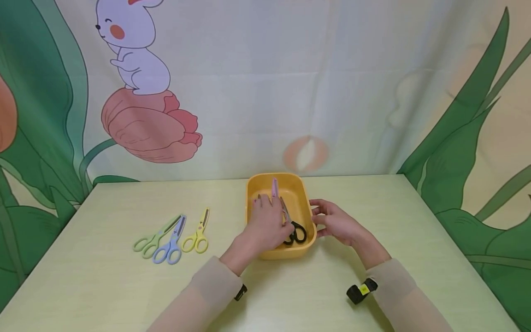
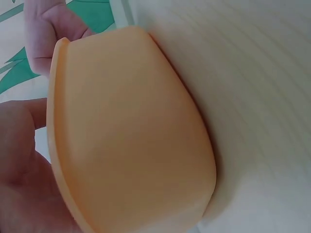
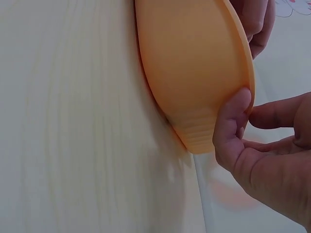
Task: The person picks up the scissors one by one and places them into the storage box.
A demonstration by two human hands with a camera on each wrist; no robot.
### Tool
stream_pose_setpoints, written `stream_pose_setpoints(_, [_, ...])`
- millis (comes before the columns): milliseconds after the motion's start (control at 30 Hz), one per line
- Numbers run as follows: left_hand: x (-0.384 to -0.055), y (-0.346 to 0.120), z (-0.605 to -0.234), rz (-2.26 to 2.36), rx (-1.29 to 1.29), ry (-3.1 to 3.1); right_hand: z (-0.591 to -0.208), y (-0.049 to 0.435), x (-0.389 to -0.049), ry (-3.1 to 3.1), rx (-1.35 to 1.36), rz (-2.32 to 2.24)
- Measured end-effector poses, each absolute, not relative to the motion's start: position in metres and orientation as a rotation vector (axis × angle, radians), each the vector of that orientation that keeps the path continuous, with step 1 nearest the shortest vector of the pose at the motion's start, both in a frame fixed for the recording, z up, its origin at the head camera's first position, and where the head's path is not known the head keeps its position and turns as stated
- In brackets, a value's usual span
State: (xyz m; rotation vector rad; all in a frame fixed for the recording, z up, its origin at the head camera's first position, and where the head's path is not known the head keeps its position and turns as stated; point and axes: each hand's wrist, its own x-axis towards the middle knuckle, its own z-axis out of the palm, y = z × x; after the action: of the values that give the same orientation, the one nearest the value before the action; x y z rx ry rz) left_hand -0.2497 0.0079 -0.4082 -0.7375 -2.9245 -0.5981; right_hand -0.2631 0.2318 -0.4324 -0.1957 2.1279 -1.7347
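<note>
My left hand (image 1: 267, 223) reaches down into a yellow plastic bin (image 1: 303, 198), its fingertips among the scissors there. Pink scissors (image 1: 274, 187) show only their upper end past my fingers. Beside that hand, black-handled scissors (image 1: 299, 233) lie in the bin, partly covered by it. The bin wall (image 2: 131, 126) hides my left fingertips in the left wrist view, so I cannot tell whether they grip anything. At the bin's right side, my right hand (image 1: 337, 223) holds the rim between thumb and fingers, as the right wrist view shows (image 3: 272, 160).
Left of the bin, green scissors (image 1: 155, 240), blue scissors (image 1: 171, 246) and yellow scissors (image 1: 200, 237) lie on the pale wooden table (image 1: 103, 276). The green and blue pairs overlap. A printed curtain (image 1: 249, 92) hangs behind the table's back edge.
</note>
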Motion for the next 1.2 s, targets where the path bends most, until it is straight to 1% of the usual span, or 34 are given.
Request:
stream_pose_setpoints(167, [-0.251, 0.014, -0.411, -0.678, -0.726, -3.001, -0.436, 0.233, -0.263, 2.128, -0.214, -1.749])
stream_pose_setpoints(400, [-0.251, 0.021, -0.411, -0.671, -0.704, -3.084, -0.436, 0.232, -0.263, 2.144, -0.207, -1.751])
stream_pose_setpoints(633, [-0.254, 0.03, -0.411, -0.568, -0.766, -3.107, -0.435, 0.23, -0.263, 2.148, -0.186, -1.756])
stream_pose_setpoints(867, [-0.255, 0.038, -0.408, -0.516, -0.765, -3.125, -0.433, 0.227, -0.263, 2.145, -0.21, -1.762])
stream_pose_setpoints(1100, [-0.256, 0.045, -0.41, -0.56, -0.741, -3.207, -0.433, 0.228, -0.262, 2.129, -0.219, -1.765])
stream_pose_setpoints(1200, [-0.256, 0.049, -0.414, -0.487, -0.726, -3.248, -0.433, 0.227, -0.262, 2.134, -0.219, -1.763])
